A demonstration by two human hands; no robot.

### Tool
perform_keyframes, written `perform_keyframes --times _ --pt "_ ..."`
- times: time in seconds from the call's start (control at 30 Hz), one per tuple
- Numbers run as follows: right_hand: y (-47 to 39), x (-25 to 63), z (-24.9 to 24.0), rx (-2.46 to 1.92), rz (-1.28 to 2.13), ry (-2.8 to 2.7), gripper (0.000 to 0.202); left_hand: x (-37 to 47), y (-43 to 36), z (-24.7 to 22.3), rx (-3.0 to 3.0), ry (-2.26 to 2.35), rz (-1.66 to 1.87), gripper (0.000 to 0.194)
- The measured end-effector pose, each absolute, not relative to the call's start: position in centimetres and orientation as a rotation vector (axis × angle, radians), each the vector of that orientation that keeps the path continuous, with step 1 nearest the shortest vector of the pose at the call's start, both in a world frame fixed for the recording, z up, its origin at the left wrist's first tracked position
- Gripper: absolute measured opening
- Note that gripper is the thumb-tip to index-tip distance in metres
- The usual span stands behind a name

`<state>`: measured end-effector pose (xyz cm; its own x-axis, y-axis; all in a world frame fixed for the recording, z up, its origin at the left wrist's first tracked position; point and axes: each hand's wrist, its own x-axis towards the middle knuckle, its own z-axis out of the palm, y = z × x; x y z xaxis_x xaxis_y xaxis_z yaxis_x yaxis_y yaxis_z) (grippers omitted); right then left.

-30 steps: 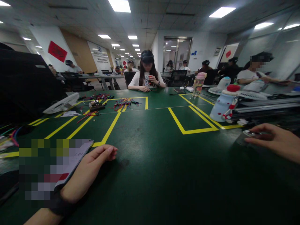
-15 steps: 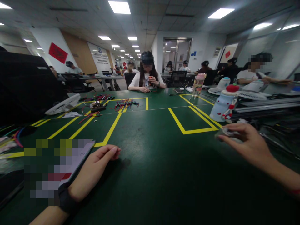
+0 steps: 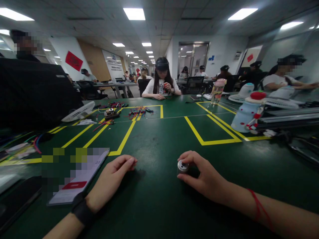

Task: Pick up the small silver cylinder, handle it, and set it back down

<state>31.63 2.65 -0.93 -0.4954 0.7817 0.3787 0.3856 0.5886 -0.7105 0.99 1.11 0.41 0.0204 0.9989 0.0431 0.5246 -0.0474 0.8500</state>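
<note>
At the green table (image 3: 154, 212), your left hand (image 3: 116, 171) curls loosely, its contents hidden, while your right hand (image 3: 203, 176) pinches a small silver-topped cylinder (image 3: 182, 168) between thumb and fingers, on or just above the surface. It looks rigid, probably dense and rather slippery, so grip its sides, leaving the top face free.

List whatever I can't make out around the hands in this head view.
All in the head view:
Metal cylinder: underside, hidden by its own body.
Left hand: palm, hidden by its own curled fingers.
Pale sheet: most print, masked by pixelation.
Dark flat object: one end, cut off by the left edge.
Wire bundle: individual ends, too small.
</note>
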Motion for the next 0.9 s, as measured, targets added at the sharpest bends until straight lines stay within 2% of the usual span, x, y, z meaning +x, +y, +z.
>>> perform_keyframes --times 0.33,0.6,0.9 --pt "2.5 32.0 -0.9 -0.939 0.778 -2.145 0.037 3.0 0.4 1.4 1.967 1.598 0.784 0.026" --pt "2.6 31.7 -1.1 -0.991 0.980 -2.054 0.046 10.5 1.4 5.0 2.262 1.193 0.737 0.019" --pt "2.8 31.5 -1.3 -0.939 1.029 -2.000 0.050 12.4 2.0 4.2 2.204 1.118 0.825 0.015"
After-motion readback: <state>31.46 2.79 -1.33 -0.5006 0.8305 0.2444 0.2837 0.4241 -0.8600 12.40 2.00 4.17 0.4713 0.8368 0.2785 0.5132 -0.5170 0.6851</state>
